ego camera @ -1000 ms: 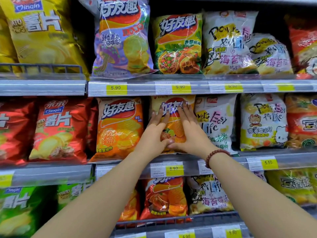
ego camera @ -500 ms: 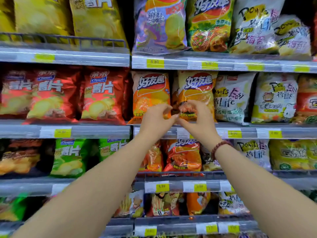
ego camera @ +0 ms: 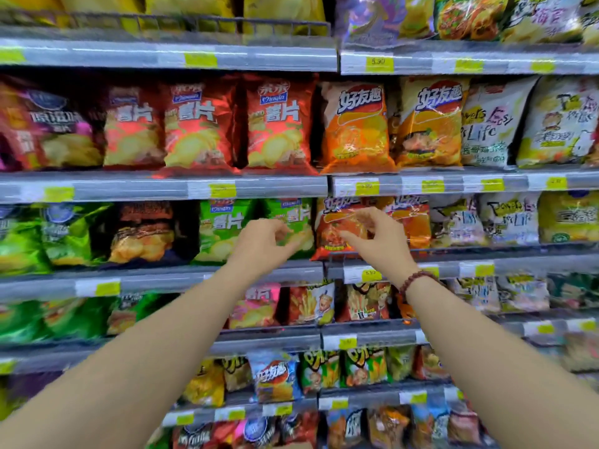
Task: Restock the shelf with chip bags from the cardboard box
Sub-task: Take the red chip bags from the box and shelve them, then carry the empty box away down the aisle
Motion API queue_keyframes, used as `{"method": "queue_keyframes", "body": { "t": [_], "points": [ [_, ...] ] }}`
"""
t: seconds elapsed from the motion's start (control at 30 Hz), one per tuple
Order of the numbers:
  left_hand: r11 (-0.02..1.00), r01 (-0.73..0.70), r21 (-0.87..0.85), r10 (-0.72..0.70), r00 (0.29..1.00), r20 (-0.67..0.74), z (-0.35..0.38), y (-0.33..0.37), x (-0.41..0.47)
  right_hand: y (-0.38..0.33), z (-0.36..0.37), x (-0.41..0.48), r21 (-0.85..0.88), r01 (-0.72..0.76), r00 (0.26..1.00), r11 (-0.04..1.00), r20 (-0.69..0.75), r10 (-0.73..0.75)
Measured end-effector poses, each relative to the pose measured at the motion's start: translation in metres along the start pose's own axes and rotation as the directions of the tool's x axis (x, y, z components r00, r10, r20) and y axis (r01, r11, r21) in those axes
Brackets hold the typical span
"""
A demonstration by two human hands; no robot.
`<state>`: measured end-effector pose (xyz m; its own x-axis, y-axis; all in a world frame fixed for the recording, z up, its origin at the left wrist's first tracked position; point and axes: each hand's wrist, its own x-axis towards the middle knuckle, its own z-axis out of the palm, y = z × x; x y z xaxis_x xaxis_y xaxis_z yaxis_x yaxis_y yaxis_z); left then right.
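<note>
The yellow-orange chip bag (ego camera: pixel 428 124) stands upright on the shelf (ego camera: pixel 421 184), between an orange bag (ego camera: pixel 356 128) and a white bag (ego camera: pixel 489 128). Both my hands hover in the air one shelf lower, apart from it. My left hand (ego camera: pixel 262 241) is in front of a green bag (ego camera: pixel 291 222), fingers loosely curled, holding nothing. My right hand (ego camera: pixel 379 238), with a bead bracelet on the wrist, is in front of a red-orange bag (ego camera: pixel 337 228), also loosely curled with nothing in it. The cardboard box is out of view.
Several grey shelves with yellow price tags fill the view, packed with bags: red ones (ego camera: pixel 275 124) to the left, green ones (ego camera: pixel 220 228) below them, smaller snack packs (ego camera: pixel 275 377) lower down. A dark gap (ego camera: pixel 188 228) shows between bags on the left.
Both hands let go of the yellow-orange bag and drew back and down from it. The view tilted down and left, so lower shelves now show.
</note>
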<state>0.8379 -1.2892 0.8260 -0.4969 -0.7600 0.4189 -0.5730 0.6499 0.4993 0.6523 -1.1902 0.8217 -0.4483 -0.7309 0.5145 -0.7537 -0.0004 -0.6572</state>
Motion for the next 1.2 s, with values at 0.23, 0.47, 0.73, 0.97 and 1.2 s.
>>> {"method": "queue_keyframes", "body": {
  "t": [0.23, 0.47, 0.73, 0.97, 1.2],
  "points": [
    [0.987, 0.157, 0.046, -0.162, 0.976, 0.145, 0.044, -0.076, -0.045, 0.036, 0.066, -0.052, -0.006, -0.187, 0.965, 0.982, 0.186, 0.185],
    [0.936, 0.339, 0.1, -0.353, 0.893, 0.279, 0.112, -0.16, -0.106, 0.102, 0.147, -0.112, -0.099, -0.341, 0.854, 0.935, 0.383, 0.352],
    [0.78, 0.561, 0.278, -0.623, 0.658, 0.423, 0.206, -0.281, -0.24, 0.188, 0.256, -0.217, -0.297, -0.425, 0.64, 0.855, 0.569, 0.516],
    [0.616, 0.569, 0.544, -0.786, 0.394, 0.478, 0.29, -0.359, -0.335, 0.267, 0.329, -0.325, -0.46, -0.44, 0.438, 0.771, 0.639, 0.632],
    [0.53, 0.612, 0.586, -0.839, 0.278, 0.468, 0.353, -0.423, -0.429, 0.336, 0.372, -0.417, -0.573, -0.467, 0.292, 0.673, 0.618, 0.73]
  ]
}}
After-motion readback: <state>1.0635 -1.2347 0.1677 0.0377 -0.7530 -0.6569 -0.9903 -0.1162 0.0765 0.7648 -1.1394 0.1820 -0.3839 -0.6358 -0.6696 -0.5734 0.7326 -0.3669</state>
